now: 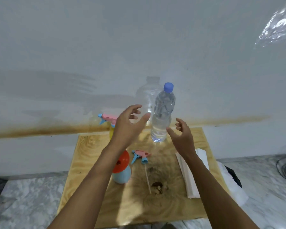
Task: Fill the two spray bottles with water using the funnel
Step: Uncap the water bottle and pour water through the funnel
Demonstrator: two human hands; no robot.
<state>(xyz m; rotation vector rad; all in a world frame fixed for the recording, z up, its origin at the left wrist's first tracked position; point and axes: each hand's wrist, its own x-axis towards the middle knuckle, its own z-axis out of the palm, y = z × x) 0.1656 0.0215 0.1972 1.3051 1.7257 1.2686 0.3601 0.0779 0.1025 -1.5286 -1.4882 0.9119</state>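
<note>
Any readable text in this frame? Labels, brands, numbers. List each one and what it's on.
No readable text anywhere in the frame.
water bottle: clear, no label showing.
blue spray bottle, yellow spray bottle, loose spray head: plain, no print visible.
folded white paper: no marks visible on the side that shows.
</note>
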